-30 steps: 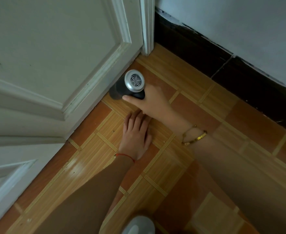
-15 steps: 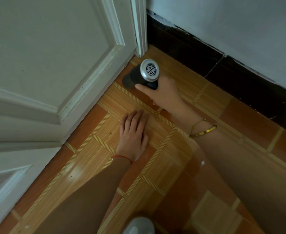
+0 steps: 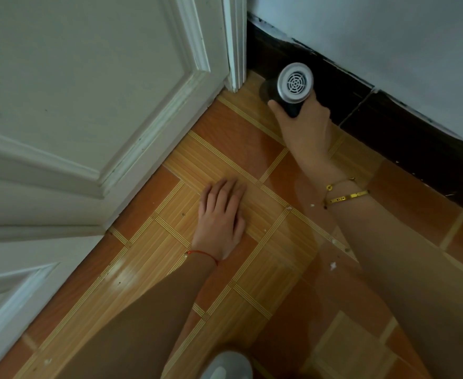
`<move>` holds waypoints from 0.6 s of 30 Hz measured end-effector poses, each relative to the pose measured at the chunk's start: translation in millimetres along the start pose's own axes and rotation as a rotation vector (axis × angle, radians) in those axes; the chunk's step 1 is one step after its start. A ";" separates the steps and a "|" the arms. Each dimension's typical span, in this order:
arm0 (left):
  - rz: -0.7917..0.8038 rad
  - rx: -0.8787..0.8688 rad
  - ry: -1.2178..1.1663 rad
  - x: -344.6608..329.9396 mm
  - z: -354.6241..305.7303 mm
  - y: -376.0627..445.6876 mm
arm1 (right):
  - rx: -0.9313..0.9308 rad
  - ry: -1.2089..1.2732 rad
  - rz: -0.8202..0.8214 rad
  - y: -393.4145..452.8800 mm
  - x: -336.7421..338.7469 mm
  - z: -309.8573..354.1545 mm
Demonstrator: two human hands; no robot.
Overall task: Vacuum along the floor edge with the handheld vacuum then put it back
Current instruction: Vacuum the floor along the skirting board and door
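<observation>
The handheld vacuum (image 3: 293, 87) is a dark cylinder with a silver rear ring and a round white vent grille facing the camera. My right hand (image 3: 304, 127) grips its body from below, and its front end points down at the floor in the corner beside the black skirting (image 3: 389, 124). The nozzle is hidden behind the body. My left hand (image 3: 222, 214) rests flat on the tiled floor (image 3: 224, 138), fingers straight, well short of the vacuum.
A white panelled door (image 3: 88, 105) and its frame (image 3: 235, 45) run along the left floor edge. The pale wall (image 3: 389, 36) stands above the skirting. Small white crumbs (image 3: 332, 265) lie near my right forearm. A grey-white shoe tip (image 3: 224, 367) shows at the bottom.
My right hand has carried the vacuum from the door's bottom edge rightward past the door frame into the corner by the black skirting. My left hand stayed on the floor.
</observation>
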State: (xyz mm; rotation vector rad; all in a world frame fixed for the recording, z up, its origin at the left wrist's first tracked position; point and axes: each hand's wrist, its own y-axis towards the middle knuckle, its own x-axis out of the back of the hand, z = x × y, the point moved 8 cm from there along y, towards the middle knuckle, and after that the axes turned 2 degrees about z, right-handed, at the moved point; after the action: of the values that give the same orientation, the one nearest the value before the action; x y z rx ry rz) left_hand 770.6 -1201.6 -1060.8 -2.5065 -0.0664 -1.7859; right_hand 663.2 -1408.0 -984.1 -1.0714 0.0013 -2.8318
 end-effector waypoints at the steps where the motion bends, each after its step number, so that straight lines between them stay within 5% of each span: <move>1: -0.003 -0.003 0.004 -0.2 -0.4 -0.3 | -0.010 -0.008 -0.015 0.1 5.0 -4.0; 11: -0.018 -0.007 0.002 0.7 -0.3 -1.0 | -0.027 0.070 0.072 -2.3 12.3 -18.9; 18: -0.034 0.001 0.001 1.2 -1.1 -1.8 | -0.072 0.017 -0.006 -28.4 55.1 -53.2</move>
State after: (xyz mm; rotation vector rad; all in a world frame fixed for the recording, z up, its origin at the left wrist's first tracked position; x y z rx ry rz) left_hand 769.8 -1199.9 -1059.3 -2.5189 -0.1114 -1.7985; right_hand 584.1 -1387.7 -986.5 -1.0624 0.1032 -2.8664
